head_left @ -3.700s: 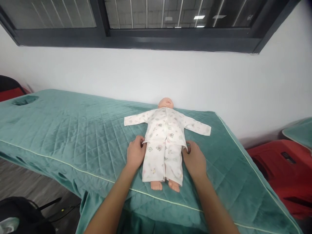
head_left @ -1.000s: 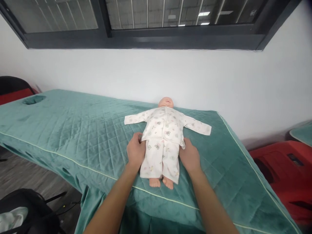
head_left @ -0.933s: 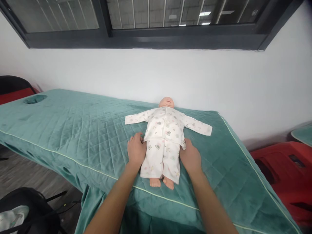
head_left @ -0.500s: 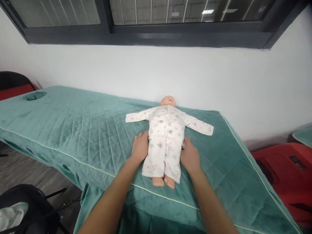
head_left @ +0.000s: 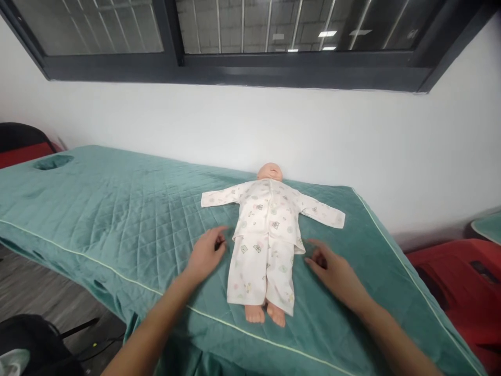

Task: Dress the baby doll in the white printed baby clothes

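Observation:
A baby doll (head_left: pixel 266 237) lies face up on a teal quilted bed (head_left: pixel 117 209), head toward the wall. It wears a white printed long-sleeved top and matching trousers (head_left: pixel 260 271); bare feet stick out at the near end. My left hand (head_left: pixel 205 253) hovers just left of the doll's waist, fingers loosely apart, holding nothing. On the other side, my right hand (head_left: pixel 331 269) is a short way right of the doll's hip, fingers loose and empty. Neither hand touches the doll.
A white wall and dark-framed window stand behind the bed. A face hole (head_left: pixel 52 162) sits at the bed's far left. Red furniture (head_left: pixel 454 277) stands to the right, another red piece (head_left: pixel 23 151) far left. A dark object (head_left: pixel 35 344) lies on the floor, lower left.
Both hands have let go of the doll's waist and drawn back outward, the left to the left, the right to the right. The doll stays put.

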`<state>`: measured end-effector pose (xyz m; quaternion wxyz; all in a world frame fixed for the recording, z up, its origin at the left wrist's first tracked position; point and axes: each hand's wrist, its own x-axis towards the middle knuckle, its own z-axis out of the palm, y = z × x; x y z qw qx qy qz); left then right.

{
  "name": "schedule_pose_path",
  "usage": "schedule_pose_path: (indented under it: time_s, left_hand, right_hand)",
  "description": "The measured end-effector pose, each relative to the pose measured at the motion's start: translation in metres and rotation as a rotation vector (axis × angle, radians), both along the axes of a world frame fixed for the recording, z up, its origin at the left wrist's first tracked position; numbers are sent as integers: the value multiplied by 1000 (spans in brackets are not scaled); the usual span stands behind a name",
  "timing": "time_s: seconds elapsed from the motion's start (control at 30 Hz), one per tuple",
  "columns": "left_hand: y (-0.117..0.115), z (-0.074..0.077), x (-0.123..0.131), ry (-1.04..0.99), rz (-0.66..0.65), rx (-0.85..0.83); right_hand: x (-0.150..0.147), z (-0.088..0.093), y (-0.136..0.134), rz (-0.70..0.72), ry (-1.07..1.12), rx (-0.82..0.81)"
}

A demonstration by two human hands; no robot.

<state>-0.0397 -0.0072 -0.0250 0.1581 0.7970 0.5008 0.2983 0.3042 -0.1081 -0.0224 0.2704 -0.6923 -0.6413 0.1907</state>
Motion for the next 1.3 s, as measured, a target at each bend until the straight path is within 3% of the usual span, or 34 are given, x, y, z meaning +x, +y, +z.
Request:
schedule_pose_path:
  time_s: [0.07, 0.2, 0.3, 0.4, 0.57, 0.77, 0.9, 1.13, 1.2, 1.3]
  left_hand:
    - [18, 1, -12, 59, 49, 75]
    - [68, 9, -15, 220, 297, 167]
    - [99, 12, -12, 276, 419, 69]
    - [117, 10, -13, 316, 427, 16]
    - [129, 8, -20, 344, 394, 14]
    - [133, 15, -22, 316, 530, 34]
    - [132, 14, -22, 337, 548, 34]
    - [134, 9, -22, 377, 525, 8]
    - [131, 8, -21, 367, 522, 6]
    - [123, 8, -19, 374, 420, 52]
  right_hand:
    - [36, -7, 12, -4, -67, 60]
    - [95, -20, 59, -338, -268, 279]
    - [115, -25, 90, -549, -334, 177]
    - [119, -25, 105, -637, -317, 59]
    - [120, -24, 101, -651, -189, 93]
    - [125, -28, 97, -580, -9, 219]
    - [128, -31, 96, -521, 117, 272]
    - [123, -27, 93, -599, -161, 295]
    - [118, -27, 94, -536, -244, 332]
    - [109, -28, 97, -330, -369, 304]
